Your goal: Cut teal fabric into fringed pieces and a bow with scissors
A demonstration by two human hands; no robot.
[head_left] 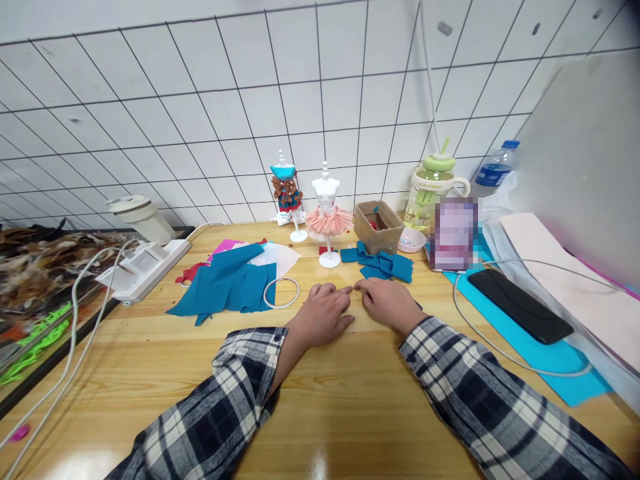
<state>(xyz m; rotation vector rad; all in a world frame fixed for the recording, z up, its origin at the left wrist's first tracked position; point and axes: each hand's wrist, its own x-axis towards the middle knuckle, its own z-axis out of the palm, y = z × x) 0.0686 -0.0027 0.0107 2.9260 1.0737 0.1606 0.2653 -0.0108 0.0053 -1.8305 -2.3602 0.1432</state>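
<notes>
My left hand (324,313) rests palm down on the wooden table, its thumb apart and index finger stretched to the right. Close to that fingertip, the index finger of my right hand (389,303) points left; its other fingers curl under, and anything they hold is hidden. Just beyond my hands stands a small white dress form (326,193) wearing a pink pleated skirt (330,223). Folded teal fabric pieces (385,263) lie past my right hand. Left of my left hand are a white ring (281,306) and a larger teal cloth (227,283).
A second dressed form (285,190), a cardboard box (379,227), a pink bowl (413,241) and a lidded cup (433,183) stand at the back. A phone (520,305) and cable lie right; a power strip (153,270) sits left.
</notes>
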